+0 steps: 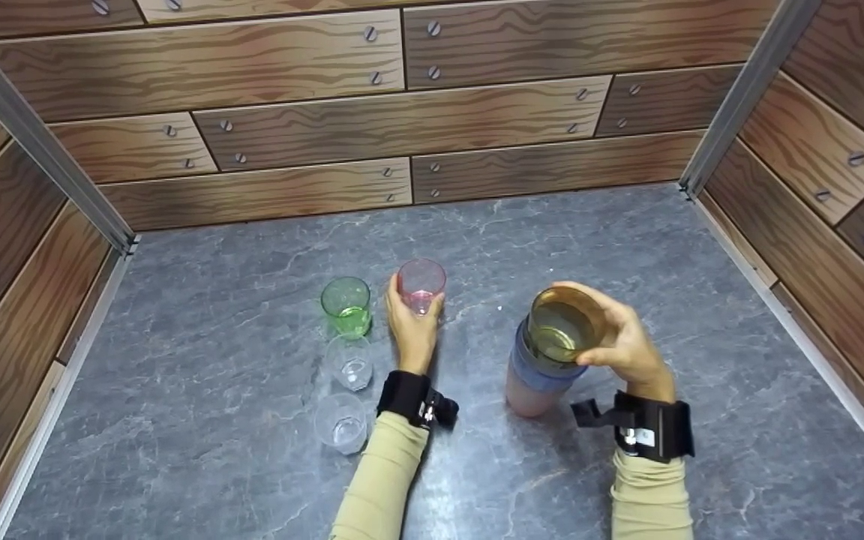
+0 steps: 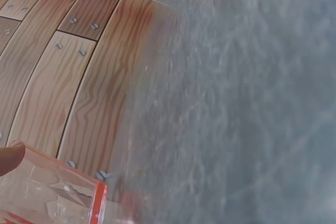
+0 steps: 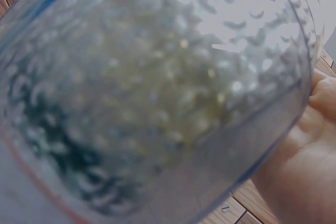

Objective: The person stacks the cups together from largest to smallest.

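My left hand (image 1: 413,334) grips a pink-tinted clear glass (image 1: 422,279) between thumb and fingers, around its side. In the left wrist view, a fingertip (image 2: 11,157) lies on the red-rimmed wall of that glass (image 2: 44,182). To the right, my right hand (image 1: 633,349) holds an amber glass (image 1: 563,326), thumb at the near side of its rim and fingers behind. The amber glass overlaps the top of a stack with a blue cup (image 1: 535,369) above a pink one (image 1: 528,397). The right wrist view is filled by dimpled see-through glass (image 3: 157,87), blurred up close.
Left of my left hand, a green glass (image 1: 347,300) and two clear glasses (image 1: 349,364) (image 1: 340,424) stand in a row on the grey marbled surface (image 1: 214,375). Wood-patterned panels (image 1: 289,60) enclose the back and both sides.
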